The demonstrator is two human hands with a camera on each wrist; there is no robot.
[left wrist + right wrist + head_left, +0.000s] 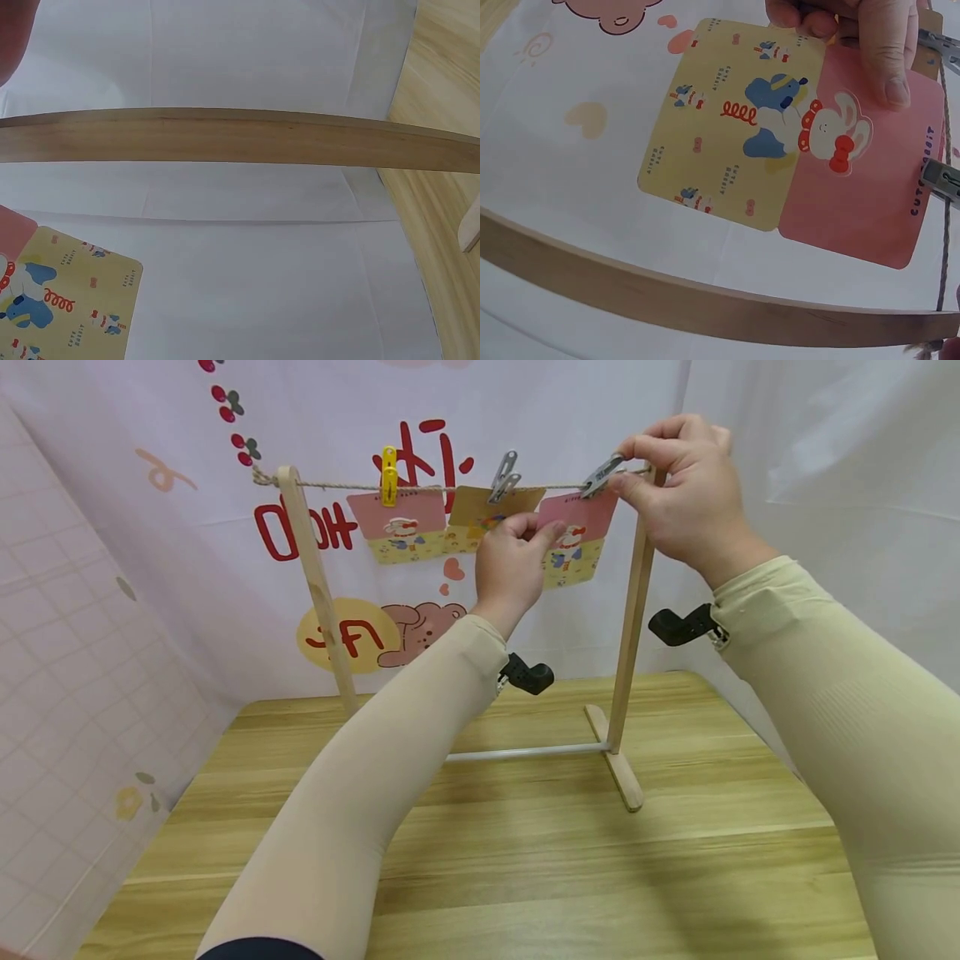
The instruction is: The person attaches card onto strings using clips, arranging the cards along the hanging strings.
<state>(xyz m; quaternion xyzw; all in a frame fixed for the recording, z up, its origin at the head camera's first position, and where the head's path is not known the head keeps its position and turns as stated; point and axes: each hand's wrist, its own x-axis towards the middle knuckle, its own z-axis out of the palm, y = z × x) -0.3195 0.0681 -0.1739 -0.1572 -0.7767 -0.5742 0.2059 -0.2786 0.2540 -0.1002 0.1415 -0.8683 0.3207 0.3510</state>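
A pink-and-yellow rabbit card [573, 539] hangs at the right end of the twine [330, 486]. My left hand [516, 564] pinches its left edge, and in the right wrist view the thumb lies flat on the card's pink part [855, 217]. Up at the twine, my right hand [686, 497] pinches the handle end of a grey clothespin [602, 477] between thumb and fingers. That clothespin's jaws are at the card's top edge, over the twine. The left wrist view shows only the card's yellow corner [90, 292] and part of a hand at the upper left.
A yellow clothespin [388, 477] holds another pink-and-yellow card [397, 522]; a grey clothespin [505, 477] holds a tan card [468, 510], partly behind my left hand. Wooden posts [630, 643] carry the twine above a wood-grain table [525, 860]. A printed white cloth [810, 460] hangs behind.
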